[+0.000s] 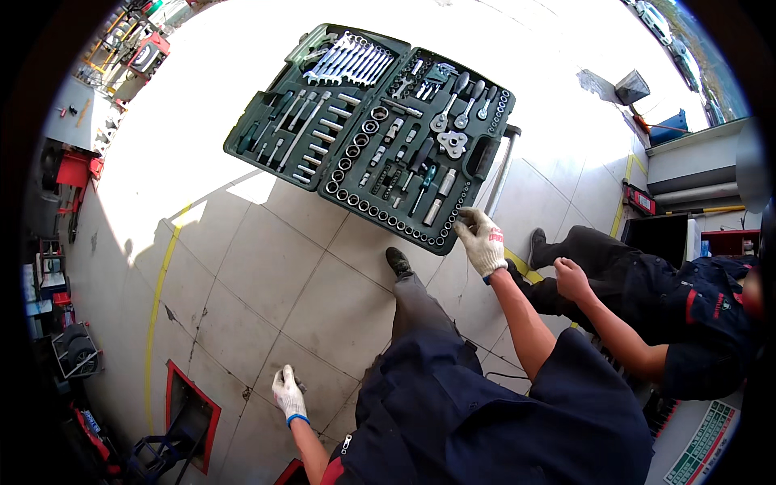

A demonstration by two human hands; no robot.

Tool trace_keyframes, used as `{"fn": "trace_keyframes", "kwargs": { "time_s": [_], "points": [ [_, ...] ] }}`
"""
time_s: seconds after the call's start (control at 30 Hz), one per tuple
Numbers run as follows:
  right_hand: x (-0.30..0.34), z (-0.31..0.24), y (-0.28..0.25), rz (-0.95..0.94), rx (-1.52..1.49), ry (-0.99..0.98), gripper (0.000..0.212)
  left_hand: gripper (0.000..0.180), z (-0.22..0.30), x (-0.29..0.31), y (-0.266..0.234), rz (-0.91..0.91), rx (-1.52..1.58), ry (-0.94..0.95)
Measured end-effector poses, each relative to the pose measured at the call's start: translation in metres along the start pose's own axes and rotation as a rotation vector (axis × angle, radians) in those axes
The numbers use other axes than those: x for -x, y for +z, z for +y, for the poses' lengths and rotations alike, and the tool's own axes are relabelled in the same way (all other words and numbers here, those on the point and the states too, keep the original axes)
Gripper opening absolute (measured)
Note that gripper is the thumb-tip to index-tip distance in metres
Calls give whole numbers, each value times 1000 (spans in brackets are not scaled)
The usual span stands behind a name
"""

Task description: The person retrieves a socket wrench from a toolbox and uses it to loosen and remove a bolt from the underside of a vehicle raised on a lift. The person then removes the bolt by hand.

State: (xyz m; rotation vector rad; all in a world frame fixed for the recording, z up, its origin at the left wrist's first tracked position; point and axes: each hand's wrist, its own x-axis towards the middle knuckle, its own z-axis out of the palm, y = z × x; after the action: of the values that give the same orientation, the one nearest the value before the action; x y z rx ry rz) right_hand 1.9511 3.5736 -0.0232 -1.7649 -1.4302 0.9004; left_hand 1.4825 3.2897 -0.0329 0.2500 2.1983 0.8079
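A dark green tool case [325,179] lies unfolded in front of me. Combination wrenches [349,61] fill its upper left part, and ratchets [461,119], sockets [353,151] and screwdrivers [424,184] sit in the right half. My right hand [483,245], in a white knit glove, is at the case's near right corner, fingers bent but apart, with no tool visible in it. Whether it touches the case I cannot tell. Low on the left hangs my gloved left hand [288,394], its fingers curled. A dark patch shows beside them; what it is stays unclear.
Close on my right is another person [679,315] in dark clothes, a bare hand [572,279] raised. A metal rail [505,170] stands beside the case. A red-edged frame [194,416] is on the tiled floor at lower left, near a yellow line [158,299]. Workshop equipment lines the left side.
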Motion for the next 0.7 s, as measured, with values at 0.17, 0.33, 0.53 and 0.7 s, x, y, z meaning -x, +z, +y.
{"fn": "trace_keyframes", "kwargs": {
  "time_s": [0.17,0.33,0.53,0.7],
  "points": [
    [-66,-18,-21,-120,239,-207,26,22,136,12,123,-190,-117,242],
    [-86,-56,28,-406,399,-522,19,23,206,23,195,-444,-251,564],
    [-99,-39,48,-489,456,-499,15,33,181,24,165,-306,-425,398],
    [-103,-50,38,-514,359,-376,21,31,107,10,115,-144,-406,252]
  ]
}}
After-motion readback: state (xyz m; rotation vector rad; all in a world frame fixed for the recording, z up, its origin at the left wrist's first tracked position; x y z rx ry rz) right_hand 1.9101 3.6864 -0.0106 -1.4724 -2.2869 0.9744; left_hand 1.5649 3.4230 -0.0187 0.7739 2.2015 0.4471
